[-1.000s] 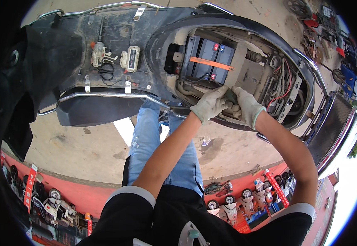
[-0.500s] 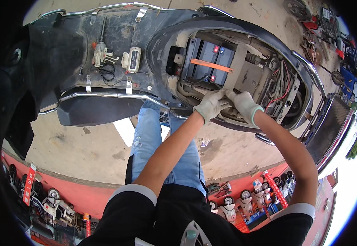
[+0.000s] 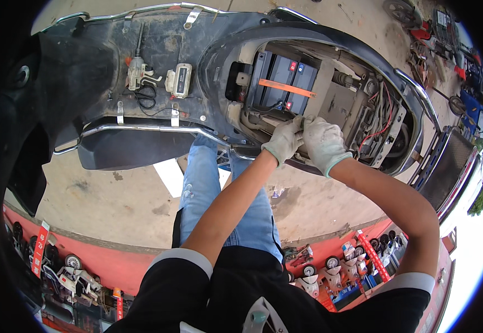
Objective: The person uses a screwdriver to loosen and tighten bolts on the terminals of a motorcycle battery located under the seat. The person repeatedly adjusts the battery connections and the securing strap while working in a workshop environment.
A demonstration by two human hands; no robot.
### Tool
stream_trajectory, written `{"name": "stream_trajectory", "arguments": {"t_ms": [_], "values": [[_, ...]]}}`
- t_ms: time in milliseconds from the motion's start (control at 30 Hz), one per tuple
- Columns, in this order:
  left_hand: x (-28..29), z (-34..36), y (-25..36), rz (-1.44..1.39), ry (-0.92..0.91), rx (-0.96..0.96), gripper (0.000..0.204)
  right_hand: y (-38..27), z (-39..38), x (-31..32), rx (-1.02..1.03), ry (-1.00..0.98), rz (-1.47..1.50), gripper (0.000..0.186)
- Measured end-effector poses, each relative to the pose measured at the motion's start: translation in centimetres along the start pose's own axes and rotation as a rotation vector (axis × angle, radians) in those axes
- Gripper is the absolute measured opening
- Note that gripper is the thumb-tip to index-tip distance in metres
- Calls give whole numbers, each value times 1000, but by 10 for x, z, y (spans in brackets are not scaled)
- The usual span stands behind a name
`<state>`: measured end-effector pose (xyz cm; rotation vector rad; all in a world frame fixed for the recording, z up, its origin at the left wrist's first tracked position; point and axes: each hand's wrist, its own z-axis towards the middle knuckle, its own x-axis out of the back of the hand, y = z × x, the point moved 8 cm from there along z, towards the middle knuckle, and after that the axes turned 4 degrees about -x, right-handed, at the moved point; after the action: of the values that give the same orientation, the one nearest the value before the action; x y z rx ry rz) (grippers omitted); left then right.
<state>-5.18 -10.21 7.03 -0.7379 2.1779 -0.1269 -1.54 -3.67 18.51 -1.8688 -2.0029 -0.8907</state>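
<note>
My left hand (image 3: 284, 142) and my right hand (image 3: 324, 143), both in pale work gloves, meet at the near rim of a scooter's open under-seat compartment (image 3: 241, 51). Their fingers are closed and pinched together; whatever lies between them is too small or hidden to make out. Just beyond the hands sit dark batteries (image 3: 277, 99) with red and blue terminal marks. An orange strap (image 3: 288, 88) crosses over them. To the right of my right hand run red wires (image 3: 375, 135) and dark cables.
On the scooter's floorboard (image 3: 100, 83) lie a power tool with a long shaft (image 3: 136, 72) and a detached battery pack (image 3: 181, 81). A chrome side rail (image 3: 152, 128) runs along the near side. Parts and small wheels line the red wall (image 3: 125, 263) behind my legs.
My right hand has turned, its back now facing up, and shifted slightly left; its elbow has swung outward. My left hand stays almost in place, with its fingers a little higher.
</note>
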Motion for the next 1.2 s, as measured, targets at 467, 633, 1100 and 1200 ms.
{"name": "stream_trajectory", "arguments": {"t_ms": [467,633,1100,1200], "values": [[-14,-5,-24,-266,23,109,33,16,0,-44,-594,-552,1381,25],[-65,-9,-34,-641,26,42,31,27,5,-58,-619,-457,1268,13],[-25,6,-24,35,118,-37,28,23,-4,-62,-753,-576,1896,8],[-24,3,-20,116,175,77,34,21,-13,-55,-913,-623,1962,8]]}}
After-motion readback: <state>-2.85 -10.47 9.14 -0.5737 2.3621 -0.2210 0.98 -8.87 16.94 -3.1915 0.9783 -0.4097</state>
